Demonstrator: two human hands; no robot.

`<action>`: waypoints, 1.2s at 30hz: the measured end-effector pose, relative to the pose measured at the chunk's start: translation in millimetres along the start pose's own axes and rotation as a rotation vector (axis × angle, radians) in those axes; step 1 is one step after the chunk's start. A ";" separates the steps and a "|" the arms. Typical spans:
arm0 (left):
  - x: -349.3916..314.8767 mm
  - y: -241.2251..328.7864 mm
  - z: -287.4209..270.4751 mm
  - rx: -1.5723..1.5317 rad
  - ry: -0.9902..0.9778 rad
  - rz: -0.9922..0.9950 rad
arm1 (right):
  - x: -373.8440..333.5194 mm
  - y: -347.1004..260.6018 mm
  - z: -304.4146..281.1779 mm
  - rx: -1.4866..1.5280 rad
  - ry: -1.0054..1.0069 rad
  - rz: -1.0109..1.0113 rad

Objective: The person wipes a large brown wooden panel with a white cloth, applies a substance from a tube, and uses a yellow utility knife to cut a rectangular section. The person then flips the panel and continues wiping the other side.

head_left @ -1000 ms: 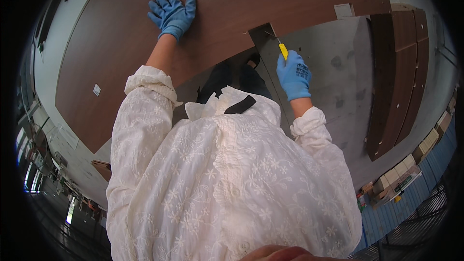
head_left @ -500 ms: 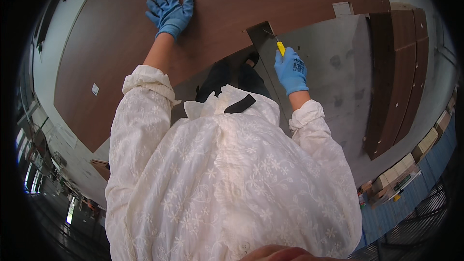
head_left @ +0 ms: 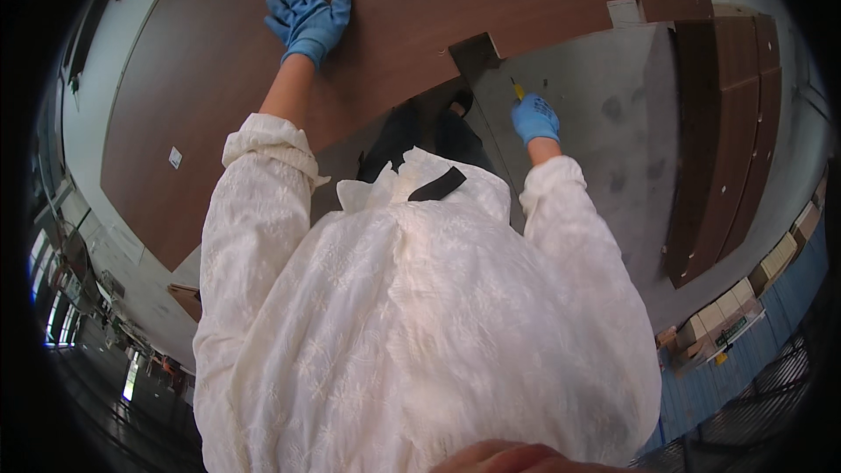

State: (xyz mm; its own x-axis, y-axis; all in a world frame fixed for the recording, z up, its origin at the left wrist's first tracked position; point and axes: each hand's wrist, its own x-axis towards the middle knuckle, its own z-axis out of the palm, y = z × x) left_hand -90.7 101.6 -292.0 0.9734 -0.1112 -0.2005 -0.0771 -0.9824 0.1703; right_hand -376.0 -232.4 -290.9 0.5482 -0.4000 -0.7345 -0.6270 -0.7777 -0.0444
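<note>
A large brown wood-look panel [head_left: 420, 17] lies before me. My left hand [head_left: 308, 17], in a blue glove, rests flat on it with the fingers spread. In my right hand [head_left: 534, 119], also gloved in blue, the fingers are closed round a yellow-handled tool [head_left: 519, 91] with a thin metal tip. That tip points away from me, over the grey surface [head_left: 596, 123], apart from the panel. A short dark strip [head_left: 475, 55] sits at the panel's near edge, left of the tool. Most of the handle is hidden in my fist.
A stack of brown boards [head_left: 736, 131] stands at the right. A small white piece [head_left: 625, 12] lies by the panel's edge, and a white label [head_left: 175, 158] is on its left part. Beige boxes [head_left: 714, 320] line a blue surface [head_left: 701, 398] at the lower right.
My right hand has drawn back towards me with the yellow-handled tool, whose tip has left the dark strip. My left hand stays in place.
</note>
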 end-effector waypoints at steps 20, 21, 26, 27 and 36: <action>14.6 -5.9 1.7 0.086 -0.049 -0.127 | -0.1 119.3 -52.1 0.525 0.600 0.020; 14.2 -6.6 1.7 0.109 -0.068 -0.133 | 6.3 124.6 -64.7 0.557 0.623 -0.005; 11.5 -12.0 3.8 0.094 0.002 -0.109 | 30.2 123.5 -111.1 0.565 0.660 -0.065; 11.3 -12.4 3.6 0.102 -0.017 -0.118 | 31.8 119.1 -114.9 0.522 0.666 -0.063; 4.3 -10.2 1.6 0.062 -0.018 -0.116 | 47.6 86.8 -119.3 1.041 0.572 0.006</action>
State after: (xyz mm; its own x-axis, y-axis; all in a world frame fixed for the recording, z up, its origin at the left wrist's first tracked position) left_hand -86.2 110.9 -296.2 0.9725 0.0017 -0.2330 0.0222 -0.9961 0.0854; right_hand -338.4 -376.8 -248.8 0.5457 -0.7662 -0.3393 -0.6336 -0.1123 -0.7654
